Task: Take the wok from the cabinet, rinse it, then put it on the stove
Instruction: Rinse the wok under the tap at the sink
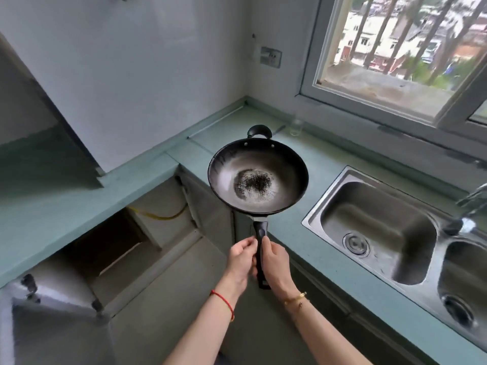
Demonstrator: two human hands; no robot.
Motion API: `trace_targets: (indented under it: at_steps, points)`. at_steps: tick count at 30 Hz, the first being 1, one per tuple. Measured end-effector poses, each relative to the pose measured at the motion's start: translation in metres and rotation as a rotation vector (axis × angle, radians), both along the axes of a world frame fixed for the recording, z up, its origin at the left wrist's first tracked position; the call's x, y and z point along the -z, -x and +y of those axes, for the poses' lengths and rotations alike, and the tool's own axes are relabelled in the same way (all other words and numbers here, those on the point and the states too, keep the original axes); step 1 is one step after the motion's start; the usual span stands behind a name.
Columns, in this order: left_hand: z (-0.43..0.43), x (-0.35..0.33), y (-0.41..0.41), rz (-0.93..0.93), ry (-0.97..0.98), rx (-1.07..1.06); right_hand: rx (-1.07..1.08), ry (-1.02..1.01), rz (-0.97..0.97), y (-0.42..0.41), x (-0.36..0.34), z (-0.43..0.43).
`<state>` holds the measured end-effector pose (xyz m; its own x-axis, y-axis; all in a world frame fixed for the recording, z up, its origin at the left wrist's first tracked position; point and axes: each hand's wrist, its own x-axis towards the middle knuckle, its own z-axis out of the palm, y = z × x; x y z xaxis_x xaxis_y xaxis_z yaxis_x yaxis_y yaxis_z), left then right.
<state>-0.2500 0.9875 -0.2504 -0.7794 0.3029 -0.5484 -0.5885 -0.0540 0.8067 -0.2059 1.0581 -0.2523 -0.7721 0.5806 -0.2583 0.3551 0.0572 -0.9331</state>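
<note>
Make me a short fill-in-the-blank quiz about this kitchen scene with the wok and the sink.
1. Both hands, left hand and right hand, grip the wok by its long ____.
2. The double sink lies to the wok's ____.
3. The dark specks sit in the wok's ____.
4. The left wrist wears a ____ string.

Missing words: handle; right; centre; red

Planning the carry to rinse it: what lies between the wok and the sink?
In the head view, only bare green countertop lies between the wok and the sink; nothing stands there.
</note>
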Motion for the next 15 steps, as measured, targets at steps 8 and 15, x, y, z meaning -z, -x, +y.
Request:
trace_targets:
  at_steps: [8,15]
  points:
    - [-0.005,-0.001,0.103,-0.002,0.024,0.323,0.298,0.022,-0.003,0.084,0.005,-0.02]
    - [-0.007,0.001,0.173,-0.039,0.035,0.535,0.522,0.033,-0.03,0.148,0.014,-0.036]
